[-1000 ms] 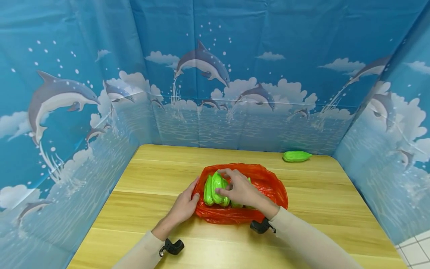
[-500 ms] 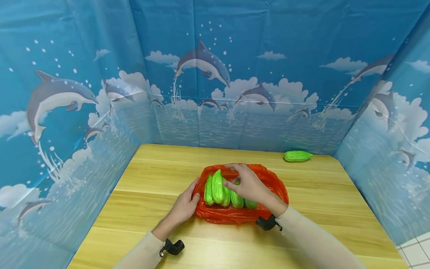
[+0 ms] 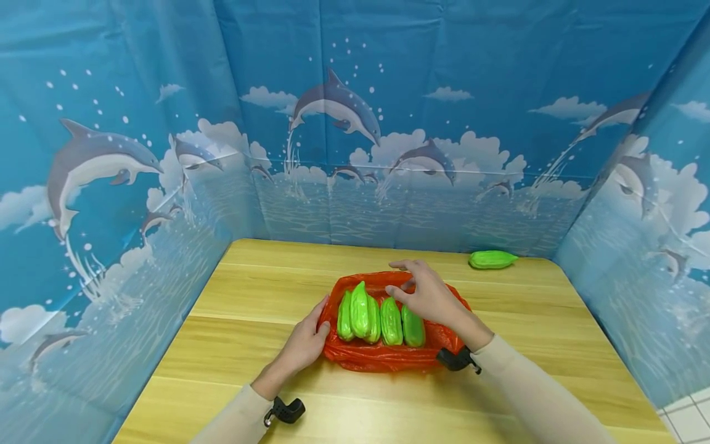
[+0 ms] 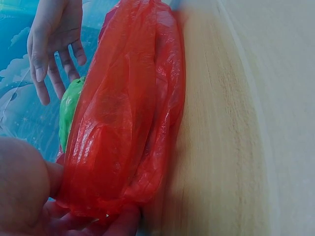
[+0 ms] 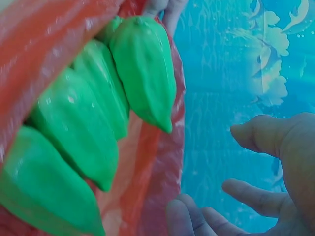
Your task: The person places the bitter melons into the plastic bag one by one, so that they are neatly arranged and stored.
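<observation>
A red plastic bag (image 3: pixel 383 359) lies with its mouth spread wide on the table, holding several green ridged gourds (image 3: pixel 391 322). One gourd (image 3: pixel 360 311) rests on top of the others at the left. My left hand (image 3: pixel 304 338) grips the bag's left rim, the thumb at the inner side and the fingers outside, as the left wrist view also shows. Over the right part of the bag hovers my right hand (image 3: pixel 432 300), its fingers spread and nothing between them. In the right wrist view that hand (image 5: pixel 290 172) is apart from the gourds (image 5: pixel 145 69).
Another green gourd (image 3: pixel 492 259) lies by itself at the table's back right edge. The wooden table (image 3: pixel 261 290) is bordered by a blue dolphin-print curtain (image 3: pixel 355 203) on its left, back and right sides.
My right hand has drawn away from the gourds at the left and moved right, letting the top one stay there. Two gourds it covered now show. The left hand keeps its place.
</observation>
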The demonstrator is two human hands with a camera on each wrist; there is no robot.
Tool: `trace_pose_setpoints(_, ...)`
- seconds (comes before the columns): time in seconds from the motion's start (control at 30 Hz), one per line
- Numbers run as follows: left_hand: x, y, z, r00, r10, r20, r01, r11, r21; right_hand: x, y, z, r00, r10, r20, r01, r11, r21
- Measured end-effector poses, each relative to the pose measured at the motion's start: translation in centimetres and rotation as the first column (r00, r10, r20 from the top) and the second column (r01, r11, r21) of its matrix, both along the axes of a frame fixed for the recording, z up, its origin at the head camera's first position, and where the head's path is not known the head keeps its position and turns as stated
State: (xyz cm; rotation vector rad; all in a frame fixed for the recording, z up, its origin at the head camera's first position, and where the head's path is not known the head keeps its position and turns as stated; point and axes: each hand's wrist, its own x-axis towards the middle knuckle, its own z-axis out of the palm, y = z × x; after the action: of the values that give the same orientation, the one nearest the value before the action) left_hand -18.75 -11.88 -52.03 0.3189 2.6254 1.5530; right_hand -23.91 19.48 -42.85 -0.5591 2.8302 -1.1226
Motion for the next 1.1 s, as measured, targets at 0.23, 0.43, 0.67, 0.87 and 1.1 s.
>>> trace_pose_setpoints(0.23, 0.1, -0.1, -0.1, 1.000, -0.004, 0.010, 0.004, 1.000, 0.003, -0.8, 1.5, 0.5, 0.999, -0.042, -0.015, 0.042, 0.999, -0.004)
trace_pose_setpoints(0.43, -0.2, -0.2, 0.0, 1.000, 0.005, 0.007, -0.005, 1.000, -0.002, -1.4, 2.5, 0.9, 0.998, -0.058, -0.033, 0.058, 0.998, -0.015)
trace_pose_setpoints(0.67, -0.2, -0.2, -0.1, 1.000, -0.001, 0.010, 0.001, 1.000, -0.007, -1.8, 4.1, 1.3, 0.995, -0.092, -0.027, 0.092, 0.996, -0.011)
trace_pose_setpoints(0.87, -0.2, -0.3, 0.0, 1.000, 0.008, 0.023, -0.008, 1.000, 0.000, -2.8, 5.6, 1.9, 0.991, -0.118, -0.068, 0.118, 0.993, -0.004)
trace_pose_setpoints(1.1, -0.2, -0.4, 0.2, 1.000, 0.000, 0.022, 0.000, 1.000, -0.012, -3.7, 7.7, 1.5, 0.987, -0.147, -0.059, 0.147, 0.989, 0.001)
